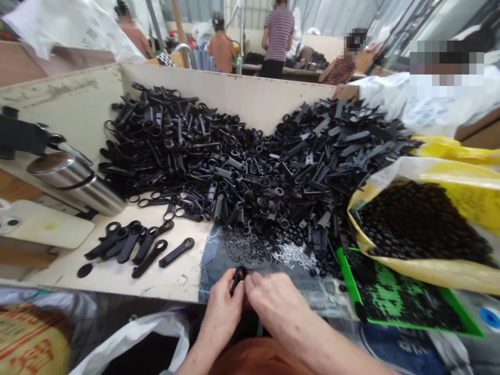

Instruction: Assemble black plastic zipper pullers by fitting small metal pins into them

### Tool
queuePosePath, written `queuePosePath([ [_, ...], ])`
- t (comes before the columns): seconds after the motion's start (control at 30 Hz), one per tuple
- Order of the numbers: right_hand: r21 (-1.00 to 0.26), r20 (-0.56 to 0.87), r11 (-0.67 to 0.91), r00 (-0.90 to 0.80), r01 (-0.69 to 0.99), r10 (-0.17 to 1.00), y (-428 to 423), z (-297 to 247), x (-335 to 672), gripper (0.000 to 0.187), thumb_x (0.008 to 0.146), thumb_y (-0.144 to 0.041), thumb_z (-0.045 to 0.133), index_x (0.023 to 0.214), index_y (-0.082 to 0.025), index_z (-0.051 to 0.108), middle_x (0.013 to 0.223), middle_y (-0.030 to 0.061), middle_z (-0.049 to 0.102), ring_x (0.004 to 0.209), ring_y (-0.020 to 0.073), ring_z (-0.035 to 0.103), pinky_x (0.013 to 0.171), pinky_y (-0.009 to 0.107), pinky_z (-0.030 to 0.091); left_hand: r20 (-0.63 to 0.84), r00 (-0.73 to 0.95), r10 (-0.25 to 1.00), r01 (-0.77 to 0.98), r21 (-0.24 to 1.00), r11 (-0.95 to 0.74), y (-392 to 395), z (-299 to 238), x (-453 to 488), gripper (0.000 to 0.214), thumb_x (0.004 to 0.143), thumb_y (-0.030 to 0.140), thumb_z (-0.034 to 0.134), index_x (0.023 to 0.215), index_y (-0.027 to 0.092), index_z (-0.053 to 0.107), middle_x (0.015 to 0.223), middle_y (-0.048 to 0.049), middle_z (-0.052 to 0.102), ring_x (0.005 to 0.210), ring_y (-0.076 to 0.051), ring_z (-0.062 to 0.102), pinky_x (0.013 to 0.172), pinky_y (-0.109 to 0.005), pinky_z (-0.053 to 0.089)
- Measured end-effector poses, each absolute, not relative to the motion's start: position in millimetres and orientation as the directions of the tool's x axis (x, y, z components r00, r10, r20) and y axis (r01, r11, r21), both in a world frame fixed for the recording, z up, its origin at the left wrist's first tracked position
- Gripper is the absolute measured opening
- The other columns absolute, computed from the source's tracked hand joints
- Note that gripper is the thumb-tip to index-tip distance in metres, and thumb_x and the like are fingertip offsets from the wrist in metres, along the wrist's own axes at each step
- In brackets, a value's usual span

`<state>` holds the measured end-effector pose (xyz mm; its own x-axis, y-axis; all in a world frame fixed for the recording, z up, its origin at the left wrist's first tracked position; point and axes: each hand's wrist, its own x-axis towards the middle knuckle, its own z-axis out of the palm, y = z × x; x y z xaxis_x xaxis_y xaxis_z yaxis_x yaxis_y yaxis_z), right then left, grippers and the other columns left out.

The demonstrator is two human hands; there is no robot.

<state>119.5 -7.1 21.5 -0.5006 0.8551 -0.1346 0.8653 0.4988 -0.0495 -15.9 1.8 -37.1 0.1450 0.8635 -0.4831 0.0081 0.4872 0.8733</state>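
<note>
Left hand (219,302) pinches black part (236,281) at the front edge of the desk (175,284)

The left hand is nearly closed, thumb and fingers gripping the black part, which stands tilted up from the grasp with its rounded end at the top. Close against it, the right hand (275,299) has its fingers curled in toward the same spot; its fingertips are hidden, so I cannot tell whether it has hold of anything.

Just beyond both hands, silver screws (294,255) and small dark pieces (244,246) lie scattered on a dark sheet (211,265). Behind them rises a broad heap of black pieces (219,156), many with ring-shaped ends. To the left, several black handles (130,245) lie grouped on the pale surface, near a black disc (85,270) and a steel flask (78,182). On the right, a green tray (349,284) holds small black bits, beside an open yellow bag (414,273) full of dark round pieces. A person in a striped shirt (279,28) stands in the background.
</note>
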Motion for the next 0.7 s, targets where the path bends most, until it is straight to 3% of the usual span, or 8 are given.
queuePosePath([
  [0.1,-0.053,-0.162,0.435,-0.438,0.899,0.885,-9,35,122,0.015,0.084,-0.001,0.065,0.085,-0.015,0.069,0.075,0.0052,0.075,0.058,0.0187,0.069,0.045,0.028,0.039,-0.413,0.141,0.900,0.075,0.911,0.406,6,-29,-20,0.019,0.071,0.031,0.077,0.086,0.022,0.071,0.080,-0.0025,0.072,0.082,-0.023,0.067,0.067,-0.025,0.051],
  [0.17,-0.055,-0.146,0.385,-0.389,0.921,0.910,-25,36,128,0.015,0.082,-0.003,0.065,0.088,-0.017,0.068,0.074,0.0045,0.074,0.056,0.0187,0.069,0.044,0.028,0.037,-0.390,0.079,0.917,0.112,0.918,0.380,12,-28,-29,0.019,0.070,0.030,0.075,0.086,0.022,0.070,0.071,0.0002,0.070,0.071,-0.020,0.063,0.061,-0.024,0.048],
  [0.23,-0.114,-0.089,0.332,-0.342,0.936,0.935,-46,30,140,0.020,0.078,-0.005,0.065,0.092,-0.019,0.066,0.073,0.0024,0.072,0.056,0.0190,0.069,0.044,0.027,0.037,-0.400,-0.006,0.916,0.121,0.909,0.398,21,-27,-43,0.020,0.071,0.033,0.074,0.085,0.021,0.067,0.053,0.0059,0.058,0.049,-0.013,0.050,0.045,-0.020,0.036],
  [0.33,-0.302,0.014,0.274,-0.283,0.913,0.959,-70,16,162,0.033,0.082,-0.006,0.056,0.109,-0.023,0.064,0.080,0.0008,0.073,0.064,0.0189,0.072,0.051,0.025,0.042,-0.432,-0.058,0.900,0.070,0.898,0.435,30,-22,-61,0.027,0.072,0.040,0.072,0.087,0.020,0.061,0.044,0.0113,0.047,0.035,-0.006,0.027,0.037,-0.017,0.016],
  [0.43,-0.616,0.030,0.153,-0.171,0.773,0.985,-65,8,177,0.025,0.102,-0.014,0.040,0.113,-0.026,0.058,0.085,-0.0009,0.072,0.070,0.0161,0.071,0.064,0.024,0.049,-0.466,-0.027,0.884,-0.037,0.884,0.465,30,-12,-61,0.037,0.073,0.047,0.071,0.093,0.019,0.057,0.047,0.0110,0.050,0.034,-0.003,0.023,0.037,-0.015,0.012],
  [0.5,-0.745,0.016,0.078,-0.099,0.663,0.995,-48,9,182,0.023,0.107,-0.022,0.035,0.110,-0.025,0.057,0.088,-0.0005,0.071,0.075,0.0156,0.069,0.071,0.025,0.051,-0.478,-0.004,0.878,-0.109,0.873,0.475,28,-6,-52,0.041,0.072,0.050,0.071,0.093,0.018,0.057,0.049,0.0108,0.051,0.035,-0.002,0.023,0.037,-0.015,0.014],
  [0.7,-0.762,0.063,0.049,-0.001,0.646,0.998,28,17,188,0.020,0.102,-0.034,0.050,0.106,-0.021,0.065,0.061,-0.0069,0.052,0.055,0.0152,0.054,0.054,0.024,0.041,-0.589,0.055,0.807,-0.382,0.734,0.562,28,0,-39,0.044,0.058,0.046,0.082,0.082,0.018,0.058,0.047,0.0103,0.051,0.030,0.000,0.022,0.036,-0.016,0.015],
])
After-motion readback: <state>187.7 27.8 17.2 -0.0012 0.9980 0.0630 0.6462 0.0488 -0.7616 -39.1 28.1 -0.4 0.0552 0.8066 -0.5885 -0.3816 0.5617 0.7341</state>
